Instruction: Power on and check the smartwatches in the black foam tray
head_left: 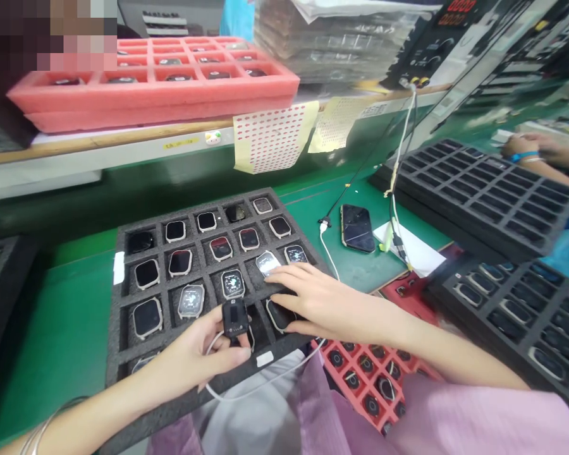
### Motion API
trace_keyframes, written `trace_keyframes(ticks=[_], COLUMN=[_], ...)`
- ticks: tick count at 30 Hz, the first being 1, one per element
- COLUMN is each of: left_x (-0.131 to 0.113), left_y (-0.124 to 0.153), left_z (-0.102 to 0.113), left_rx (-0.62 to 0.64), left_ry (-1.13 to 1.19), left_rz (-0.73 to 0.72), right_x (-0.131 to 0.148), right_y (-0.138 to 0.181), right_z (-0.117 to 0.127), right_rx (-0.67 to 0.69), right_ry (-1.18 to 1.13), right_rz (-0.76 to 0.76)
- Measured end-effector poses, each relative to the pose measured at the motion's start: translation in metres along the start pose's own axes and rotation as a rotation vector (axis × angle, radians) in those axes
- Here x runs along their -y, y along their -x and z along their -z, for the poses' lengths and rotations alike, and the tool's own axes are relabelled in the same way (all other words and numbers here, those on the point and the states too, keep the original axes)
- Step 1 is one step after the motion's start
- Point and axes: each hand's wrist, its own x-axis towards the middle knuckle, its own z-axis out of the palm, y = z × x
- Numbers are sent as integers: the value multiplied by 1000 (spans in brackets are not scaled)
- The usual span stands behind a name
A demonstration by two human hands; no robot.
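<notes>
A black foam tray with square pockets lies in front of me, and several smartwatch bodies sit in its pockets. My left hand is closed on a small black charging dock with a watch body clipped in it, and a white cable trails from the dock. My right hand lies flat over the tray's right pockets. Its fingertips touch a watch body, and its thumb rests by another watch body.
A phone lies on the green bench beside a white paper sheet. Empty black trays are stacked at the right, with a red tray below them. Pink foam trays sit on the shelf. Another person's hand is at far right.
</notes>
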Motion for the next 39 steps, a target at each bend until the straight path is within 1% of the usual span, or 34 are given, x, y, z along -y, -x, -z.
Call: trace_keyframes(ticks=[3, 5, 7, 9, 12, 14, 15, 18, 20, 23, 25, 28, 30, 32, 34, 36, 39], left_x=[2, 3, 4, 3, 2, 1, 2, 3, 5, 7, 7, 6, 3, 0, -4, -7, -10], left_y=[1, 0, -1, -3, -4, -4, -3, -3, -4, -5, -4, -2, 0, 2, 2, 1, 1], left_z=[4, 6, 7, 7, 6, 7, 7, 9, 9, 9, 8, 8, 9, 11, 12, 12, 11], left_rx=[3, 20, 29, 35, 57, 67, 69, 51, 9, -63, -78, -67, -61, -45, -17, 9, 15], left_ry=[25, 39, 50, 58, 74, 93, 103, 102, 72, 64, 91, 142, 171, 186, 191, 189, 173], left_rz=[-11, -38, -51, -55, -75, -96, -102, -109, -103, -112, -136, -143, -132, -124, -119, -109, -86], right_x=[-1, -4, -8, -9, -1, 9, 14, 25, 28, 31, 34, 36, 32, 23, 11, -2, -15], right_y=[-13, -14, -11, -8, -11, -20, -27, -47, -57, -63, -62, -57, -49, -36, -18, 0, 24], right_z=[0, 1, 2, 6, 8, 5, 1, -15, -23, -29, -30, -27, -24, -19, -16, -15, -19], right_rx=[61, 64, 40, -24, -218, -333, -364, -364, -345, -323, -327, -360, -362, -378, -407, -360, -215], right_ry=[40, 22, -55, -168, -320, -357, -350, -298, -282, -247, -217, -203, -219, -228, -199, -142, -113], right_rz=[9, 16, 17, -7, -30, -1, 19, 69, 87, 69, 55, 67, 71, 10, -115, -218, -279])
